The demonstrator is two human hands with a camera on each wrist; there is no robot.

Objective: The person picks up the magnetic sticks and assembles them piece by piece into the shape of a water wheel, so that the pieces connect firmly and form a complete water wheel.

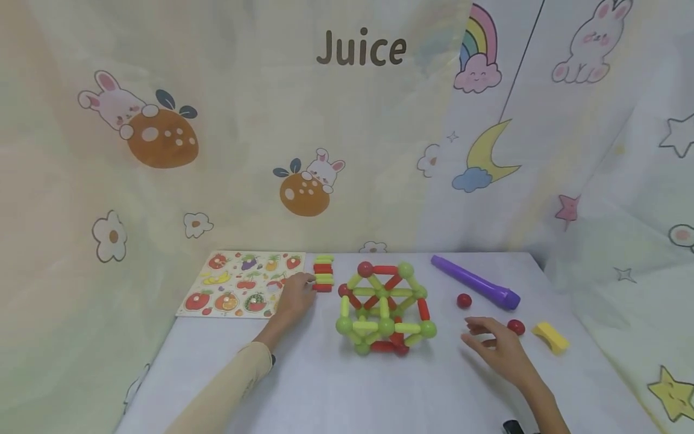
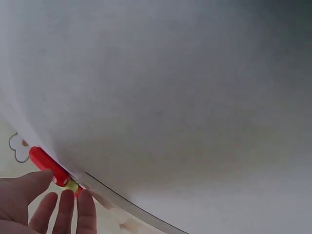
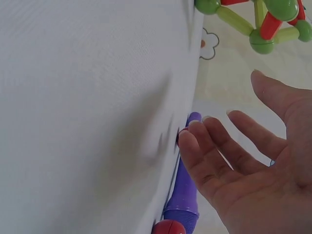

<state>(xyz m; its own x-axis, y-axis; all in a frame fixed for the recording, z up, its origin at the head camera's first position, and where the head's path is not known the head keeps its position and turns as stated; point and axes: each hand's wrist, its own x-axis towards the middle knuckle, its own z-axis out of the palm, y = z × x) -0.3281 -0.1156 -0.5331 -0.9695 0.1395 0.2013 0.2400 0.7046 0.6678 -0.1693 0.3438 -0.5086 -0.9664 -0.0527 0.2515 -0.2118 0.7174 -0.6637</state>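
My left hand (image 1: 295,298) is at a row of short red and yellow-green rods (image 1: 323,269) at the back of the table. In the left wrist view, its thumb overlaps the end of a red rod (image 2: 48,165), and the fingers are spread below; whether they touch it is unclear. A ball-and-rod frame (image 1: 384,307) of red and green pieces stands at the middle of the table. To its right hovers my right hand (image 1: 501,352), fingers relaxed and holding nothing. Two red balls lie near that hand, one ball (image 1: 464,301) beyond it and another ball (image 1: 516,327) beside it.
A fruit picture board (image 1: 222,283) lies at the back left, partly under the left hand. A purple stick with a wider end (image 1: 477,282) lies at the back right. A yellow block (image 1: 551,337) sits near the right edge. Printed cloth hangs behind the table.
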